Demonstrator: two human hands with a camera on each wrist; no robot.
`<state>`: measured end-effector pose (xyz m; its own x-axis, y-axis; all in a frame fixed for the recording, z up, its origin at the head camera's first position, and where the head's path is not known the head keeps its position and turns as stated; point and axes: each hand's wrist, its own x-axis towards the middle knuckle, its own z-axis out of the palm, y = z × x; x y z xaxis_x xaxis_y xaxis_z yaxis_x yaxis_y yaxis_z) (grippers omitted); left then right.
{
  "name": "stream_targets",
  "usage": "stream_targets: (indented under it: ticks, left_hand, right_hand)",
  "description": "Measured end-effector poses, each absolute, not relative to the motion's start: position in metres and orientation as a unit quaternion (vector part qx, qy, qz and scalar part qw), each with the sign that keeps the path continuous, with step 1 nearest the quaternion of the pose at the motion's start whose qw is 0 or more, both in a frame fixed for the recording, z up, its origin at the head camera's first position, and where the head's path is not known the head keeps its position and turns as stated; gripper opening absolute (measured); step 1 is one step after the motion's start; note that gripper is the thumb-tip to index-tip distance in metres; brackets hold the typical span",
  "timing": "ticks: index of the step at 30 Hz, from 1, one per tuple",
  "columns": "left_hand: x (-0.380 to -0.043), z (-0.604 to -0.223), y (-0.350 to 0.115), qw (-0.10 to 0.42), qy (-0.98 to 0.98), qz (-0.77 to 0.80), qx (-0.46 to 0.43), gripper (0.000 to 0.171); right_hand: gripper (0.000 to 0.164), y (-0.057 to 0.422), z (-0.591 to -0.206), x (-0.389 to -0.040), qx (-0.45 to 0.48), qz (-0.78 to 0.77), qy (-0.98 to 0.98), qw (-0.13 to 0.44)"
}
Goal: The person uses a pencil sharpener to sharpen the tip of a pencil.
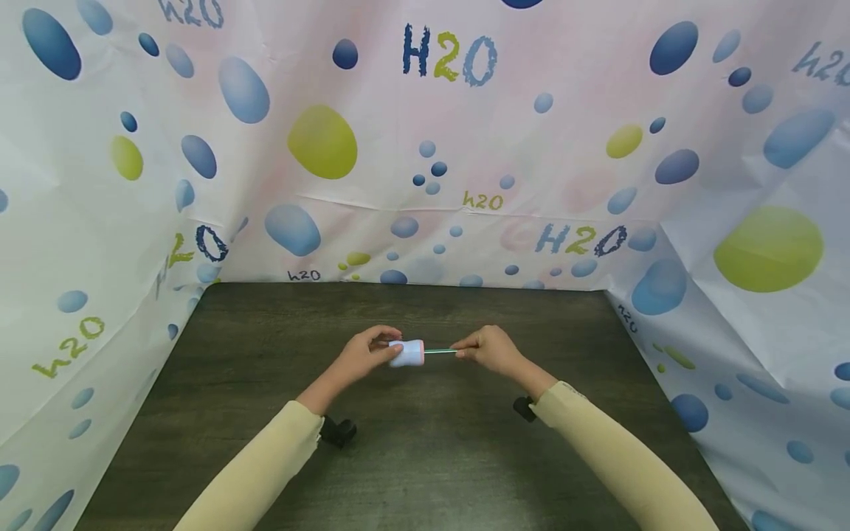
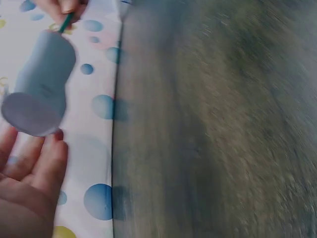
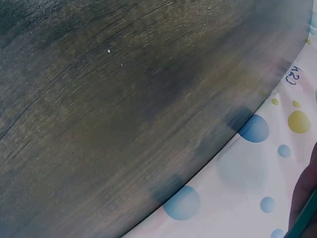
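Observation:
A small pale, waisted cup [image 1: 413, 353] with a pink rim lies sideways, near the middle of the head view. My left hand [image 1: 358, 358] holds it near its base, thumb on the near side. In the left wrist view, the base of the cup [image 2: 47, 69] faces the camera, above the fingertips [image 2: 58, 148]. A thin green and whitish stick [image 1: 440, 351] runs from the rim to my right hand [image 1: 494, 350], which pinches its outer end. How deep the stick reaches inside is hidden. In the right wrist view only part of the green stick [image 3: 304, 218] shows.
Below the hands is a dark wood-grain table [image 1: 425, 457]. White sheeting [image 1: 432, 110] printed with blue and green drops rises behind it and along both sides. Black wrist devices [image 1: 339, 432] sit beneath both sleeve cuffs.

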<state>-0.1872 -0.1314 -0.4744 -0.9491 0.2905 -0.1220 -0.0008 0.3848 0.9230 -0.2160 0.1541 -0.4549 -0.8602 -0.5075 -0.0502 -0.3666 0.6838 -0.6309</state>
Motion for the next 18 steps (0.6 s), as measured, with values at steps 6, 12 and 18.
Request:
stream_targets:
  ticks: [6, 12, 18]
  left_hand:
    - [-0.196, -0.471, -0.136, 0.260, 0.765, 0.589, 0.006, 0.063]
    - [-0.194, -0.474, -0.142, 0.349, 0.693, 0.631, -0.015, 0.064]
    - [-0.195, -0.472, -0.141, 0.355, 0.675, 0.647, -0.026, 0.056]
  right_hand:
    - [0.024, 0.152, -0.454, -0.213, -0.247, -0.314, 0.913, 0.088]
    - [0.024, 0.151, -0.454, -0.212, -0.249, -0.310, 0.914, 0.080]
    - [0.022, 0.150, -0.452, -0.213, -0.263, -0.290, 0.917, 0.076]
